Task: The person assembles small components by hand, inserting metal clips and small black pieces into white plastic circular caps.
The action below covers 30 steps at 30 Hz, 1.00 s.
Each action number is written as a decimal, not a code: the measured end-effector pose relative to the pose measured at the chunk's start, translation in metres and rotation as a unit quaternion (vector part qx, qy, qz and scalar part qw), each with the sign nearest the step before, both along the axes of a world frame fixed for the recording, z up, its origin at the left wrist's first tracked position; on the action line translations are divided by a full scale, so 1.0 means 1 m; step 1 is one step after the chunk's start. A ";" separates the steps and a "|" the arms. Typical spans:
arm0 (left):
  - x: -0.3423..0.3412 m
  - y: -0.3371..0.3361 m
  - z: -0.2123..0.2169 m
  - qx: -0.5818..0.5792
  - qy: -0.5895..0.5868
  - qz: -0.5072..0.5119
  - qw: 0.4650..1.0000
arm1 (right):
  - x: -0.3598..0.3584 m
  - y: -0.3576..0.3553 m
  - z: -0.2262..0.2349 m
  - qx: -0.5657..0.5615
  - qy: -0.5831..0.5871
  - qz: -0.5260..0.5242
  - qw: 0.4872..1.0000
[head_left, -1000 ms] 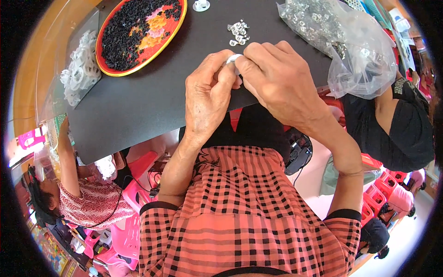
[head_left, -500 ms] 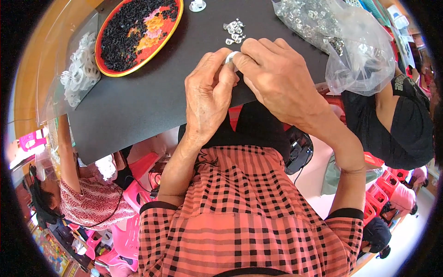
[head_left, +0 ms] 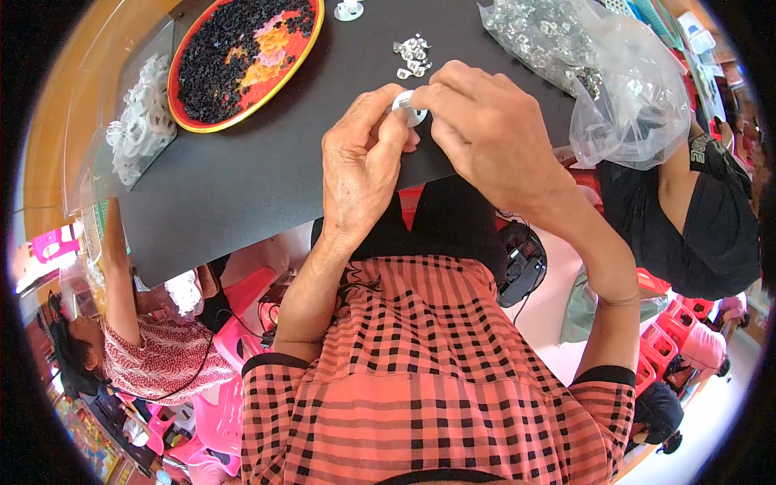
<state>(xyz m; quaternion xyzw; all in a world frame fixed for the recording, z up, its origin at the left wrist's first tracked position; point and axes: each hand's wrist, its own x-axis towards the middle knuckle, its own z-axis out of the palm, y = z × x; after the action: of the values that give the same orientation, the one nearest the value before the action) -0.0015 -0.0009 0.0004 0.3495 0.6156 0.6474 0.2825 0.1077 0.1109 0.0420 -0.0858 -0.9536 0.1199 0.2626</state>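
Observation:
Between the thumb and fingers of my left hand (head_left: 361,153) is a small white round plastic part (head_left: 416,115), held above the table's near edge. My right hand (head_left: 489,121) has its fingers curled, the thumb and forefinger tips pinched at the upper rim of that part. Whether a smaller piece is between those tips is hidden. Just beyond the hands lies a small pile of shiny metal pieces (head_left: 415,55). A similar white round part (head_left: 348,10) stands at the table's far side.
A red and yellow tray (head_left: 284,89) of small black pieces lies at the left. Beside it are white plastic rings (head_left: 143,121) in a clear bag. At the right, a clear bag (head_left: 630,97) holds metal pieces. People sit on both sides of the dark table (head_left: 234,186).
The white round part has tilted, so more of its face shows. My right hand has shifted slightly right and turned, its fingers curling more; my left hand has barely moved.

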 end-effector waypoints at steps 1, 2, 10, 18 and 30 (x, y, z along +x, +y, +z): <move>0.001 0.000 -0.001 0.006 0.014 0.005 1.000 | -0.001 -0.004 0.002 -0.001 0.000 0.002 1.000; 0.001 0.000 -0.002 0.012 0.028 0.009 1.000 | -0.003 -0.009 0.005 0.042 -0.031 -0.010 0.999; -0.001 -0.001 0.002 0.006 0.003 -0.001 1.000 | 0.001 0.014 -0.005 -0.293 0.010 0.019 0.956; -0.004 -0.001 0.006 -0.012 -0.040 -0.028 0.999 | 0.005 0.015 -0.006 -0.329 0.053 0.029 0.942; -0.002 0.000 0.004 0.000 -0.031 -0.015 0.999 | 0.004 0.001 -0.002 0.020 0.017 0.031 0.999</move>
<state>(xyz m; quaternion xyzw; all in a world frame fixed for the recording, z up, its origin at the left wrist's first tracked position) -0.0032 -0.0008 0.0046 0.3385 0.6008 0.6537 0.3115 0.1122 0.1121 0.0404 -0.0490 -0.9533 0.1105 0.2769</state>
